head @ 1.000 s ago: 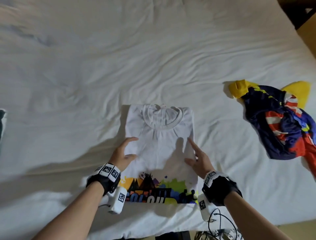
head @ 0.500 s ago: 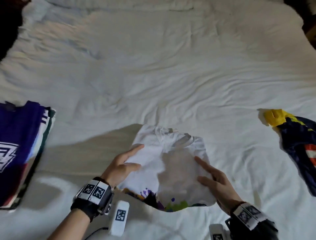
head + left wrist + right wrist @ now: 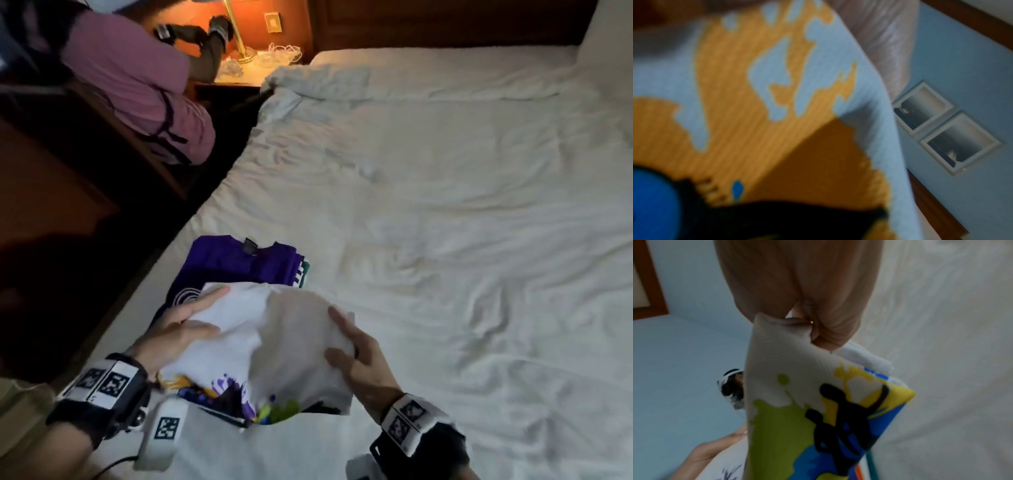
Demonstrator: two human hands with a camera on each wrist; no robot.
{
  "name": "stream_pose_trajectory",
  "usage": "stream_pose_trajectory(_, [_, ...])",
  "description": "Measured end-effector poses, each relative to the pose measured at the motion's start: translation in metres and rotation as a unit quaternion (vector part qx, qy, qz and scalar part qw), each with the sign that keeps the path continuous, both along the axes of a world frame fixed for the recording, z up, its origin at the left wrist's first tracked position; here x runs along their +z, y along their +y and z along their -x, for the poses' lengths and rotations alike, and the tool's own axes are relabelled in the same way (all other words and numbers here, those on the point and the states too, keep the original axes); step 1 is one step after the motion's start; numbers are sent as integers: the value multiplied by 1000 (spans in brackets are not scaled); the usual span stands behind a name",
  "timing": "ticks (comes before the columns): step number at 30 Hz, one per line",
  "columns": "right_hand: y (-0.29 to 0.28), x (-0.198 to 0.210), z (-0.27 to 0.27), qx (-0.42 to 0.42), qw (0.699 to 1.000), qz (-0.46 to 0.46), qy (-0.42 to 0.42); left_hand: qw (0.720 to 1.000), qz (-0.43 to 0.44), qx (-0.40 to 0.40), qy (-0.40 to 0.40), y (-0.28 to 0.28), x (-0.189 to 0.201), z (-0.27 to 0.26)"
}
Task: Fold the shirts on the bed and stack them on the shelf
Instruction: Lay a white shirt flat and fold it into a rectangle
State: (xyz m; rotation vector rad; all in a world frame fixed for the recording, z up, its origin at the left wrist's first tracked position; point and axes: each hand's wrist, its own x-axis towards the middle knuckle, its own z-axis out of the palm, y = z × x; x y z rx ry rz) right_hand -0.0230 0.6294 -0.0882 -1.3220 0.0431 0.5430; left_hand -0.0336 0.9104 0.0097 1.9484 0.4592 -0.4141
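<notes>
A folded white shirt [image 3: 274, 335] with a colourful splash print along its near edge is held above the bed between both hands. My left hand [image 3: 191, 322] grips its left side, thumb on top. On the right side my right hand [image 3: 351, 353] pinches the cloth, and the right wrist view shows that hand [image 3: 807, 296] closed on the shirt's printed edge [image 3: 797, 394]. The left wrist view is filled by the blurred print [image 3: 756, 97]. Just beyond and partly under the shirt lies a stack of folded shirts with a purple one [image 3: 236, 263] on top, at the bed's left edge.
The white bed [image 3: 445, 212] stretches away to the right and far side. Dark wooden furniture [image 3: 68, 178] stands left of it. Another person in a pink top [image 3: 137, 78] leans by a lit nightstand [image 3: 239, 65] at the back left.
The white shirt has been lifted off the bed and carried left, now over the purple-topped stack. The view swung left, so the colourful unfolded shirt on the right is out of sight.
</notes>
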Motion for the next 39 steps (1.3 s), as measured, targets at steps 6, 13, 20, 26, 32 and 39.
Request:
stream_pose_trajectory(6, [112, 28, -74, -16, 995, -27, -99, 995, -38, 13, -94, 110, 15, -68])
stream_pose_trajectory(13, [182, -43, -72, -24, 992, 105, -57, 988, -88, 105, -65, 187, -89, -92])
stream_pose_trajectory(20, [189, -111, -21, -164, 966, 165, 116, 939, -162, 299, 57, 198, -192, -42])
stream_pose_trajectory(26, [196, -112, -10, -93, 965, 202, 140, 930, -188, 296, 109, 198, -180, -37])
stream_pose_trajectory(32, [207, -99, -10, -125, 967, 174, 134, 944, -146, 296, -7, 213, -164, -38])
stream_pose_trajectory(39, [207, -109, 25, -66, 954, 249, 154, 951, -159, 254, 81, 235, -197, 7])
